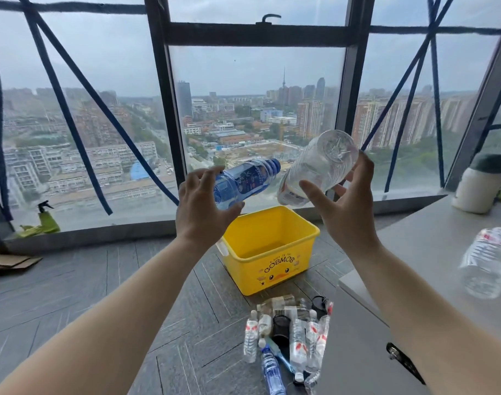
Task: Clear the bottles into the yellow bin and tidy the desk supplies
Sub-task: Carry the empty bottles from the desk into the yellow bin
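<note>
The yellow bin (268,253) sat on the floor at the centre of the frame, below the window, and looked empty inside. Directly above it two bottles were held in the air. The blue bottle (245,181) lay tilted, its base toward the left hand (199,208), whose fingers curled loosely round that end with the thumb underneath; whether the grasp was firm or already slackening could not be told. The clear bottle (319,166) pointed its base up toward the camera and its neck down toward the bin, and the right hand (344,208) cupped it with the fingers spread wide, so it was unclear whether that hold was firm either.

By the look of it, the step in hand was dropping this first pair into the bin. The next move called for both hands to open over the bin's mouth so the bottles fell inside rather than struck the rim.

A heap of bottles (287,340) lay on the floor at lower centre, just beside the desk (431,243) on the right, and one more clear bottle (487,262) showed at the right edge, so most of the clearing remained.
</note>
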Motion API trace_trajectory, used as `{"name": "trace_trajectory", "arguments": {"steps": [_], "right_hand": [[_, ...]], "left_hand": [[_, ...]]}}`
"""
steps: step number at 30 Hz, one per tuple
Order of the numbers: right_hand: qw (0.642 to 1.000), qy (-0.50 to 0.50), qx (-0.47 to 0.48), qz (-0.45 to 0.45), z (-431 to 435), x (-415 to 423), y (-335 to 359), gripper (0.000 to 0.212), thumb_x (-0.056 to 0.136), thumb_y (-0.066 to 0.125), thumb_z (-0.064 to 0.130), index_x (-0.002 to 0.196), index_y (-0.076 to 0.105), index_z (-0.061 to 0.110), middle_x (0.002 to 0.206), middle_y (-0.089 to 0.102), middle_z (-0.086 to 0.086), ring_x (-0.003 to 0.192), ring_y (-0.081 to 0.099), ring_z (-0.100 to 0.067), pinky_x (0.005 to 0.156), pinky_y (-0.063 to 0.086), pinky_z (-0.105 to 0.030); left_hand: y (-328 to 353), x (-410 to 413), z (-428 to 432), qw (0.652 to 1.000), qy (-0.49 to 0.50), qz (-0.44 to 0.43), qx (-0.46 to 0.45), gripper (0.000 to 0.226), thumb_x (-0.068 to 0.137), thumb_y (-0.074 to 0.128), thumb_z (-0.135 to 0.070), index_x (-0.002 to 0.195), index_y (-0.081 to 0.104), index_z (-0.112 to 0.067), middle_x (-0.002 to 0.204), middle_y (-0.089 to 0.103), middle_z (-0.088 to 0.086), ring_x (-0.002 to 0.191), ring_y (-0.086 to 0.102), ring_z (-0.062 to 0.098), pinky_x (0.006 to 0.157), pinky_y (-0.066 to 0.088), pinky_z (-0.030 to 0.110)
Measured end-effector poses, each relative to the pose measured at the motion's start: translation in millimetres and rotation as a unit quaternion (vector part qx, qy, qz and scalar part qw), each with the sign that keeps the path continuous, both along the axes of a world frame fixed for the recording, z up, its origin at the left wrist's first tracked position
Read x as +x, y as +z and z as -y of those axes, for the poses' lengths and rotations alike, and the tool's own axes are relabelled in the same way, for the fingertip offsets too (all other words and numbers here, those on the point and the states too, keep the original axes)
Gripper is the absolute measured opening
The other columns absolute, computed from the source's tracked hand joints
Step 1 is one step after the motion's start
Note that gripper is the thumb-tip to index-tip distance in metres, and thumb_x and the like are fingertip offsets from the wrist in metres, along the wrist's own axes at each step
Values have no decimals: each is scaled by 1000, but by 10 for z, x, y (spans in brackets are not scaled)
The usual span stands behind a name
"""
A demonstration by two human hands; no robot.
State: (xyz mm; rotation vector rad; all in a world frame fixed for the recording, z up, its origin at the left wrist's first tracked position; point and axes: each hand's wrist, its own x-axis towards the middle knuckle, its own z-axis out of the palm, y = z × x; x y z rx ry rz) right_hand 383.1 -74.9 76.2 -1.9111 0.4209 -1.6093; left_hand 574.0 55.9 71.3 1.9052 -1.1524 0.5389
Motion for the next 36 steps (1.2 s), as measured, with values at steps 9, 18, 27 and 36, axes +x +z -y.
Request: {"name": "trace_trajectory", "arguments": {"steps": [9,18,27,36], "right_hand": [[999,-34,14,-6,710,758,-178,79,78,76,33,138,30,11,139,39,-6,124,46,-14,91,50,-22],[995,-42,73,-62,2026,1820,-206,92,76,71,48,143,19,14,148,28,-10,134,37,-24,102,44,-37],[859,-70,247,-442,2551,1865,-1112,85,86,67,33,150,16,9,155,22,-13,138,29,-31,107,33,-42],[862,-80,225,-447,2037,1070,-862,64,89,63,34,141,34,11,143,39,-10,127,42,-25,99,38,-36]], "left_hand": [[-147,738,725,1000,3,-4,4,72,73,77,-39,134,43,-22,131,43,10,119,42,29,86,39,35],[-235,1598,1931,996,15,-27,83,79,88,61,-41,149,16,-20,155,12,11,141,18,33,110,24,41],[-935,2028,2259,910,3,-81,407,91,89,48,-58,150,-13,-27,156,-23,4,145,-15,30,117,-1,48],[-797,1373,1917,940,-122,-85,308,72,89,57,-44,149,24,-21,154,27,2,141,25,20,114,27,41]]}}
